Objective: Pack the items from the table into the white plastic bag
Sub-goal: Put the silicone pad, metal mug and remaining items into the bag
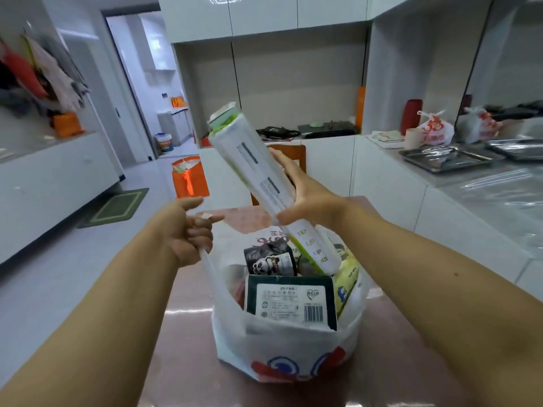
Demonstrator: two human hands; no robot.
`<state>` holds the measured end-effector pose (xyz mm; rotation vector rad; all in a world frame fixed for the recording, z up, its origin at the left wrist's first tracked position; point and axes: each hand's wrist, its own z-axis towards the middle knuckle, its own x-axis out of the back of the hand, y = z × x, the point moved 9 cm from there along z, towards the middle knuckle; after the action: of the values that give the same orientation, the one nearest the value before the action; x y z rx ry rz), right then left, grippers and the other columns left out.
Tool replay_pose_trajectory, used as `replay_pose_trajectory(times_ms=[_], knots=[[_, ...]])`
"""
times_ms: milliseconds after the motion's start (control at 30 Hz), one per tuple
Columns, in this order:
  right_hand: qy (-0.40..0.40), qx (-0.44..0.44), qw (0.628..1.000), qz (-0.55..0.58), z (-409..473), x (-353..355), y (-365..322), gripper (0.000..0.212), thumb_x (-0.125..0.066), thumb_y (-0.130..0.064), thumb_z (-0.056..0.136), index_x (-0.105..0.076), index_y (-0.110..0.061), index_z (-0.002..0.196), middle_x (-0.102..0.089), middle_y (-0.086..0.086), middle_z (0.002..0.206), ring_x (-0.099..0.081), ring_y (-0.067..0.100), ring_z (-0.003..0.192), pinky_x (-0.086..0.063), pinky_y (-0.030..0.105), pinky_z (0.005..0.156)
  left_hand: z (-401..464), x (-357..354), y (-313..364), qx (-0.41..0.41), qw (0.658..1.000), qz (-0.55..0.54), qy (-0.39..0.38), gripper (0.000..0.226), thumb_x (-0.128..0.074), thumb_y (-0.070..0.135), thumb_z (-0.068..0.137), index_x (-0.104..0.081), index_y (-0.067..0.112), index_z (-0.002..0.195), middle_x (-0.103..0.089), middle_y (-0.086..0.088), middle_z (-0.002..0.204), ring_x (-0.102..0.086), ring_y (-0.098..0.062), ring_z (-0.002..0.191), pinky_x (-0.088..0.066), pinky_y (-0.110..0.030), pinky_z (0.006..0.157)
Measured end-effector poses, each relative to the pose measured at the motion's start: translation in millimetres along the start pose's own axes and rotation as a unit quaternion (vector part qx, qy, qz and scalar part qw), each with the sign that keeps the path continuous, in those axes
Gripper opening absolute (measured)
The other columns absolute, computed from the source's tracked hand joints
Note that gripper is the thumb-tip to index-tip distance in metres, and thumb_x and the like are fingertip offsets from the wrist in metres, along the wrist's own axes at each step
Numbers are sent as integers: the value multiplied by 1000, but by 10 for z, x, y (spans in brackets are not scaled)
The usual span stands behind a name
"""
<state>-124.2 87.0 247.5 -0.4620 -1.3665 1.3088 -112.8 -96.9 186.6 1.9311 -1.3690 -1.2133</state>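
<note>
Rigidity helps us: our right hand grips the long, light, stiff box mid-length, its end inside the white plastic bag; left hand fingers clench the soft handle.

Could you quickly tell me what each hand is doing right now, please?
Left hand: grips the handle of the white plastic bag, holding it up.
Right hand: grips the long white-and-green box, its lower end inside the bag.

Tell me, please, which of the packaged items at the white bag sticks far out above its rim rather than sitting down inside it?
The long white-and-green roll pack, held by the right hand, leans up out of the white plastic bag. The dark box and panda packet sit inside.
</note>
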Motion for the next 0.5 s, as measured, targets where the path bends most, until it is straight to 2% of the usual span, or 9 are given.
replay_pose_trajectory(times_ms=[133,200,267,333,400,500], knots=[[-64,-4,993,-96,18,-155,-2,117,-80,-7,61,-9,-35,150,-33,-5,143,-42,18,124,-47,32,95,51,141,35,9,992,-127,-6,57,-52,41,89,-57,-10,112,-28,6,51,-25,-5,33,-18,-13,32],[-99,-19,986,-131,-23,-231,107,115,-80,-6,63,-10,-33,150,-35,-5,139,-43,14,120,-45,29,95,76,177,42,9,986,-168,-8,54,-53,41,88,-57,-9,107,-28,6,54,-26,-4,34,-19,-13,32],[-126,-39,974,-183,-73,-292,290,115,-81,-9,62,-11,-32,151,-36,-5,137,-43,12,117,-43,24,93,90,204,50,9,978,-207,-8,42,-55,40,86,-53,0,96,-30,5,57,-26,-4,35,-21,-13,30],[-150,-70,957,-239,-122,-320,534,117,-82,-13,62,-9,-35,150,-36,-7,136,-43,8,111,-41,19,86,93,242,44,12,974,-227,-7,47,-56,40,86,-53,-3,101,-31,4,56,-26,-3,37,-20,-10,34],[-174,-98,933,-300,-184,-314,757,120,-82,-19,61,-5,-41,149,-33,-6,141,-40,8,113,-43,27,93,106,309,39,12,975,-223,10,61,-55,42,86,-54,-12,113,-32,5,56,-26,-1,43,-20,-7,43],[-192,-113,914,-339,-214,-276,862,121,-83,-28,63,0,-43,149,-25,-6,151,-32,11,123,-35,41,108,95,274,86,-1,985,-174,17,61,-53,42,87,-54,-10,117,-34,6,59,-27,-1,44,-21,-7,43]])
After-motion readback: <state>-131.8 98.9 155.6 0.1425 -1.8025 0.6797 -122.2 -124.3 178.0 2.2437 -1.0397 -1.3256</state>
